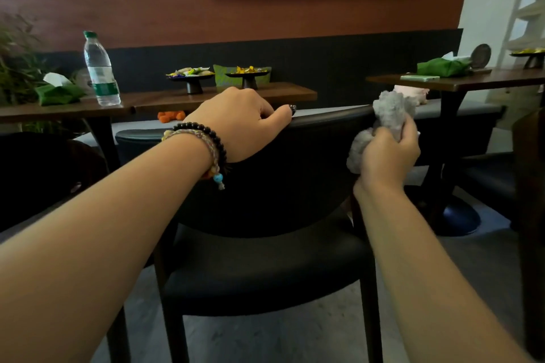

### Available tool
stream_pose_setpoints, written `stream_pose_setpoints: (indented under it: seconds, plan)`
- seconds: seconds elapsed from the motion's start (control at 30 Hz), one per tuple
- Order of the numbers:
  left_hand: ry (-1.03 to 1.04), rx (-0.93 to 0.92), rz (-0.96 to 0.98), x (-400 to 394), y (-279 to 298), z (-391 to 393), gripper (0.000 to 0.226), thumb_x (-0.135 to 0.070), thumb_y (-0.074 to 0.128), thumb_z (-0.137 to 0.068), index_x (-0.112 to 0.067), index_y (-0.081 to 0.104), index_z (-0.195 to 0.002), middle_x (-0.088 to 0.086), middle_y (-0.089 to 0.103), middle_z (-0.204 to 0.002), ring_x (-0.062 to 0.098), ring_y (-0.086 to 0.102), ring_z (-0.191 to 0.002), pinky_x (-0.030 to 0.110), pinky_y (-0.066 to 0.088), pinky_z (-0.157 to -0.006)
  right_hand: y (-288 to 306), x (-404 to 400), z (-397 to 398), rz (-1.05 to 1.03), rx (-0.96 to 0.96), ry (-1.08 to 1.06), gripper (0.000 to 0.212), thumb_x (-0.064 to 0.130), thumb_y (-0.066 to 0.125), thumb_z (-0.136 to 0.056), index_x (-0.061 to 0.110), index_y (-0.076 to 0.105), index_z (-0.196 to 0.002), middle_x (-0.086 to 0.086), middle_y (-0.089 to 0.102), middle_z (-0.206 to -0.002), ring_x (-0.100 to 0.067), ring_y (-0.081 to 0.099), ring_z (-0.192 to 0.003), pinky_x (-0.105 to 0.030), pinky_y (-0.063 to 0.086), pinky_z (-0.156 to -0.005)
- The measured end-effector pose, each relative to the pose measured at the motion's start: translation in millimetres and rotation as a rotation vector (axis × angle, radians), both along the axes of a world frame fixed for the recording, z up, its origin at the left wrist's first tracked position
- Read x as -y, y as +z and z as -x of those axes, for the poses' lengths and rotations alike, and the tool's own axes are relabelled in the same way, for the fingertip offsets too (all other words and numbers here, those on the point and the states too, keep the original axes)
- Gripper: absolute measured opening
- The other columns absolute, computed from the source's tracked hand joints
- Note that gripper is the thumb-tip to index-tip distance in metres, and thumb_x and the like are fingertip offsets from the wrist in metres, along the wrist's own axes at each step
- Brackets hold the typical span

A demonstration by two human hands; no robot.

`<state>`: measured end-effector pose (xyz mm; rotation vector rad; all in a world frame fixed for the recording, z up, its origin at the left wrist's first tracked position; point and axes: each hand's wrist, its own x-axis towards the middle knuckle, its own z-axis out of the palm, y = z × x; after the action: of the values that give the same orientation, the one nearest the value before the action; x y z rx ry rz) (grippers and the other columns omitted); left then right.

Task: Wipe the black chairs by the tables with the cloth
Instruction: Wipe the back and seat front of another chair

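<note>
A black chair stands right in front of me, its curved backrest facing me and its padded seat below. My left hand grips the top edge of the backrest near its middle, fingers curled over the far side. My right hand holds a bunched grey cloth against the right end of the backrest's top rail. Part of the cloth hangs down beside my palm.
A dark wooden table behind the chair carries a water bottle, a green tissue pouch and two snack stands. A second table with a round pedestal base stands at the right. Another dark chair is at the left.
</note>
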<state>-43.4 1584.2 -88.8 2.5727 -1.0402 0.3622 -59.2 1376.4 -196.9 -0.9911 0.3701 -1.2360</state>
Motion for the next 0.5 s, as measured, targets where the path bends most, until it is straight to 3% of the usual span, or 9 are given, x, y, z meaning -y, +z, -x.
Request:
stream_pose_setpoints:
  seconds: [0.07, 0.13, 0.2, 0.27, 0.37, 0.43, 0.5]
  plan:
    - [-0.005, -0.019, -0.001, -1, 2, -1, 0.058, -0.062, 0.029, -0.093, -0.023, 0.07, -0.078, -0.01, 0.05, -0.04, -0.001, 0.045, -0.034, 0.017, 0.034, -0.041, -13, -19, 0, 0.117, -0.001, -0.116, 0.051, 0.017, 0.044, -0.089, 0.034, 0.051, -0.137, 0.003, 0.05, -0.135, 0.0, 0.054, -0.114, -0.007, 0.047, -0.086]
    - [-0.006, -0.008, -0.004, -1, 1, -1, 0.058, -0.063, 0.029, -0.093, -0.024, 0.069, -0.076, -0.009, 0.051, -0.041, -0.001, 0.045, -0.034, 0.02, 0.035, -0.043, -24, -24, -2, 0.099, -0.009, -0.166, 0.051, 0.011, 0.043, -0.092, 0.03, 0.048, -0.14, 0.0, 0.044, -0.14, -0.007, 0.047, -0.124, -0.016, 0.038, -0.102]
    - [0.004, 0.029, -0.008, 0, -1, 0, 0.059, -0.063, 0.029, -0.094, -0.023, 0.068, -0.074, -0.007, 0.049, -0.045, 0.001, 0.044, -0.034, 0.023, 0.036, -0.044, -25, -13, -6, 0.024, -0.06, -0.138, 0.051, 0.007, 0.042, -0.093, 0.027, 0.05, -0.138, 0.0, 0.047, -0.139, -0.009, 0.047, -0.123, -0.021, 0.036, -0.103]
    - [0.01, 0.035, -0.012, 0, -1, 2, 0.057, -0.062, 0.029, -0.095, -0.024, 0.067, -0.073, -0.006, 0.05, -0.049, 0.003, 0.044, -0.038, 0.023, 0.036, -0.046, -23, 0, -9, -0.085, -0.129, -0.059, 0.047, 0.005, 0.04, -0.093, 0.027, 0.055, -0.132, 0.002, 0.058, -0.126, -0.009, 0.056, -0.113, -0.023, 0.043, -0.096]
    - [0.022, 0.031, -0.025, -1, 1, 6, 0.056, -0.061, 0.028, -0.095, -0.025, 0.066, -0.075, -0.006, 0.051, -0.051, 0.006, 0.045, -0.042, 0.023, 0.036, -0.046, -24, 10, -4, -0.25, -0.214, 0.053, 0.031, 0.006, 0.04, -0.097, 0.015, 0.059, -0.12, 0.011, 0.063, -0.079, 0.0, 0.058, -0.064, -0.022, 0.043, -0.06]
    - [0.026, 0.033, -0.022, -2, 1, 7, 0.057, -0.061, 0.028, -0.095, -0.024, 0.066, -0.074, -0.008, 0.049, -0.05, 0.003, 0.044, -0.039, 0.022, 0.035, -0.045, -24, 1, 6, -0.272, -0.26, 0.148, 0.039, 0.006, 0.043, -0.097, 0.009, 0.047, -0.135, 0.001, 0.059, -0.088, -0.008, 0.053, -0.064, -0.026, 0.044, -0.062]
    - [0.022, 0.037, -0.01, -2, 1, 6, 0.058, -0.061, 0.03, -0.095, -0.024, 0.064, -0.068, -0.01, 0.047, -0.044, 0.002, 0.045, -0.035, 0.022, 0.034, -0.044, -26, -21, 15, -0.254, -0.204, 0.135, 0.047, 0.006, 0.046, -0.096, 0.012, 0.042, -0.142, -0.016, 0.06, -0.117, -0.025, 0.061, -0.085, -0.033, 0.046, -0.076]
